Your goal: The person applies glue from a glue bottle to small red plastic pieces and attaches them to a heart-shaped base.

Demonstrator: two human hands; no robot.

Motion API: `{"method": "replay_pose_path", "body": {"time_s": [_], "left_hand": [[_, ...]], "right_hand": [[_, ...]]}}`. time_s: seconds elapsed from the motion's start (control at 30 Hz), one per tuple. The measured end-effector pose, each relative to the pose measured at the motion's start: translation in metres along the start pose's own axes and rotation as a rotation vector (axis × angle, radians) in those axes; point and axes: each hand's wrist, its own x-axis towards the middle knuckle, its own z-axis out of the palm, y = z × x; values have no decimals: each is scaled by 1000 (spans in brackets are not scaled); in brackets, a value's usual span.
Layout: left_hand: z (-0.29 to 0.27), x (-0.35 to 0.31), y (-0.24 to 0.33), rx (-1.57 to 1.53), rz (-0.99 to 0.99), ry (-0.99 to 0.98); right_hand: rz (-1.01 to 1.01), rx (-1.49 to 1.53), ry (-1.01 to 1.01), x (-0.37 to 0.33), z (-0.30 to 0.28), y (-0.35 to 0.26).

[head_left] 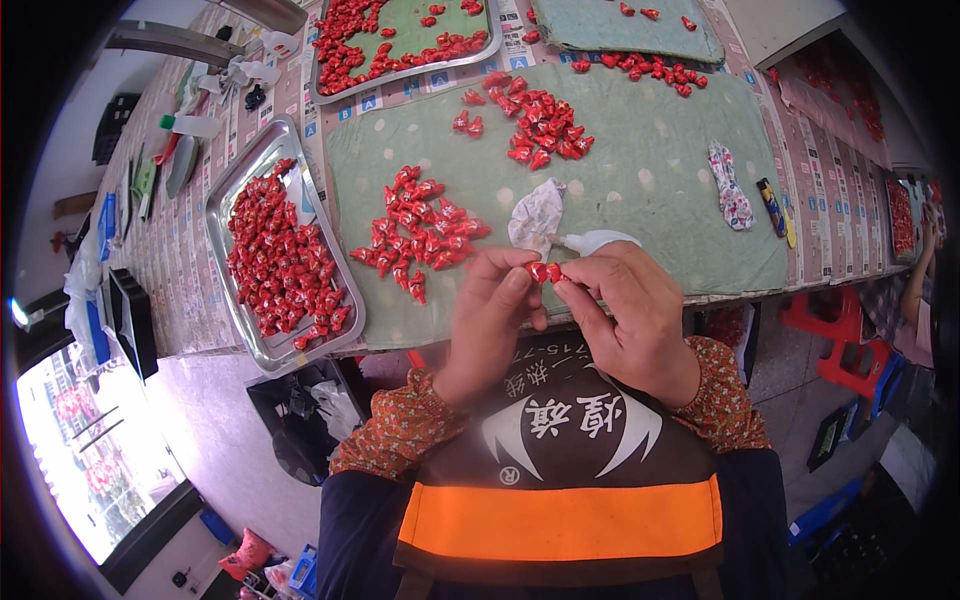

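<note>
Between my fingertips, just over the table's near edge, is a small glossy red figurine-like piece (543,271) with light markings. My left hand (488,315) pinches its left end, and my right hand (632,315) pinches the right end. Fingers cover part of it, so its full shape is hidden. A white squeeze bottle with a narrow tip (600,240) lies right behind my right hand, partly covered by it. Beside the tip is a crumpled whitish cloth (537,213). Loose red pieces (420,228) lie in a pile left of the cloth, and another pile (545,125) sits farther back.
On the left, a metal tray (213,215) holds many red pieces; another tray (410,72) stands at the back. A green dotted cloth (660,140) covers the table's middle. To the right lie a floral cloth bundle (730,185) and a dark-and-yellow pen-like tool (771,207). Red stools (825,315) stand below.
</note>
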Motion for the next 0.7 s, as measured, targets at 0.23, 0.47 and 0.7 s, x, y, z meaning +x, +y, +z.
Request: {"method": "replay_pose_path", "body": {"time_s": [0.23, 0.47, 0.7], "left_hand": [[3, -5, -5, 9, 5, -1], [4, -10, -9, 119, 84, 11], [2, -13, -15, 174, 134, 33]], "right_hand": [[-88, -98, 24, -6, 7, 0], [-22, -36, 4, -13, 13, -4], [66, 71, 11, -22, 22, 2]]}}
